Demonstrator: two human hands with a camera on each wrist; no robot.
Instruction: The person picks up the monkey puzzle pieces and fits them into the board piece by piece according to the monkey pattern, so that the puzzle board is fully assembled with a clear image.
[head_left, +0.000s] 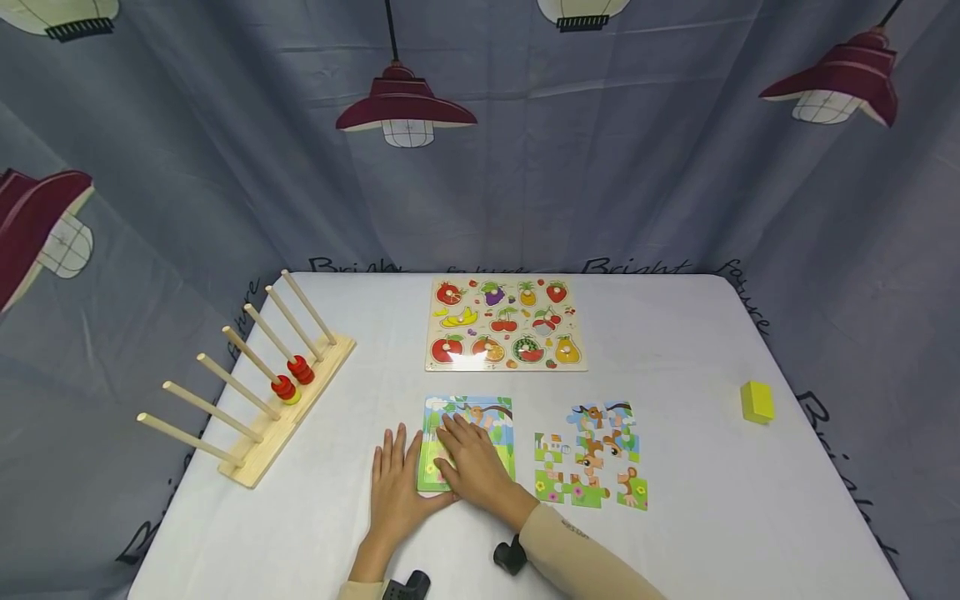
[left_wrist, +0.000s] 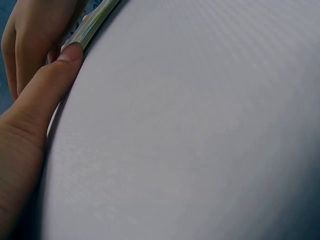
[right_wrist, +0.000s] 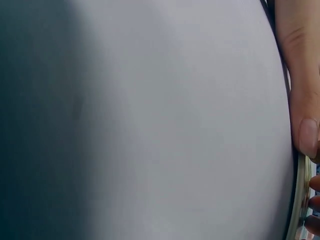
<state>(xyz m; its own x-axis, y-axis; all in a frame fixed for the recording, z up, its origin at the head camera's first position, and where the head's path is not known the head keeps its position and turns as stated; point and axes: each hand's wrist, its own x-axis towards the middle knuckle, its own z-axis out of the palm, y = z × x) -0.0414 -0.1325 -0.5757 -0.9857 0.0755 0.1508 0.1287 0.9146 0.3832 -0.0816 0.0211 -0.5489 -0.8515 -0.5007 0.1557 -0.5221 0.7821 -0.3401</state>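
Head view — puzzle tray [head_left: 457, 400], picture [head_left: 495, 417] inside — left grip [head_left: 397, 493], right grip [head_left: 477, 467] splayed, empty.

Picture-puzzle board [head_left: 502, 417]: thin, rectangular, flat on the white desk [head_left: 675, 375], short side toward the person. Blue sky and a branch at the far end, green at the near end; middle partly hidden. Right fingers [head_left: 463, 437] spread across its face; left fingers [head_left: 412, 456] straight along its left edge, thumb at the near edge. Loose puzzle pieces [head_left: 591, 454] just right of the board, picture side up: deer, small house, flowers on green; in rough rows, some touching, gaps between others.
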